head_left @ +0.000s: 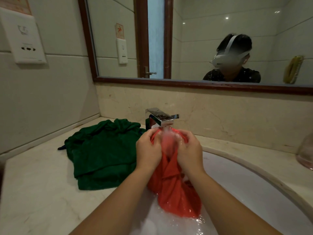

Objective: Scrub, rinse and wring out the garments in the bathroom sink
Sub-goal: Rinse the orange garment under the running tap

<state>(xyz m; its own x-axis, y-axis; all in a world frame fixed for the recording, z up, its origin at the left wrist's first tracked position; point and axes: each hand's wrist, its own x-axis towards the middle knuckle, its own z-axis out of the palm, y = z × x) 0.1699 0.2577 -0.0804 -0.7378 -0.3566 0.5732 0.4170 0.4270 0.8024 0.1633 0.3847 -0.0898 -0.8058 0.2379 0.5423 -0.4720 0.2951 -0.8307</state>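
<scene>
A wet red garment (176,189) hangs from both my hands over the white sink (250,180). My left hand (148,150) grips its upper left part and my right hand (188,150) grips its upper right part, fingers curled into the cloth. Water runs from the chrome faucet (160,118) straight onto the stretch of cloth held between my hands. The garment's lower end trails into the wet basin. A green garment (103,150) lies crumpled on the counter left of the sink.
The marble counter (39,187) runs left to a tiled wall with a white socket plate (23,36). A mirror (203,39) hangs above the backsplash. A clear pinkish bottle (306,150) stands at the counter's right edge.
</scene>
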